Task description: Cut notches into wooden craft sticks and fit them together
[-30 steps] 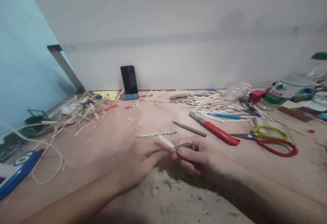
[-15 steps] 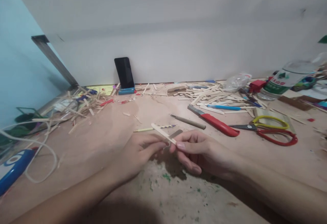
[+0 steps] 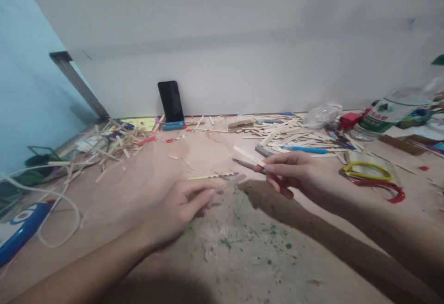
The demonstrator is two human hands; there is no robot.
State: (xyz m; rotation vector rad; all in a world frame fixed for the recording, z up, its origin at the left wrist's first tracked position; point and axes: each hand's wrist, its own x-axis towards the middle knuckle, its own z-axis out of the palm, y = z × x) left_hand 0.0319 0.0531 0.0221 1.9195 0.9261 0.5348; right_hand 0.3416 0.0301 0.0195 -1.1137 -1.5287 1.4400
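My left hand (image 3: 189,204) pinches one end of a flat, round-ended craft stick (image 3: 236,182), which points up and to the right and looks slightly blurred. Between the thumb and fingers of my right hand (image 3: 287,172) is a paler craft stick (image 3: 247,155), tilted up to the left. The two sticks are apart. Under the right hand's stick lies a slim pointed tool (image 3: 243,162) on the table. My right hand hides most of the box cutter, leaving its grey tip (image 3: 262,150) in sight. A patterned pencil (image 3: 208,176) lies beyond my left hand.
Many loose craft sticks (image 3: 287,133) are heaped at the back right, with a blue pen (image 3: 305,149) on them. Scissors (image 3: 369,171) and a plastic bottle (image 3: 385,112) are at right. A phone (image 3: 170,101) leans on the wall. A white cable (image 3: 74,211) loops at left.
My right hand has moved right and up with its craft stick, away from the left hand. The left hand stays nearly in place, its stick now more visible.
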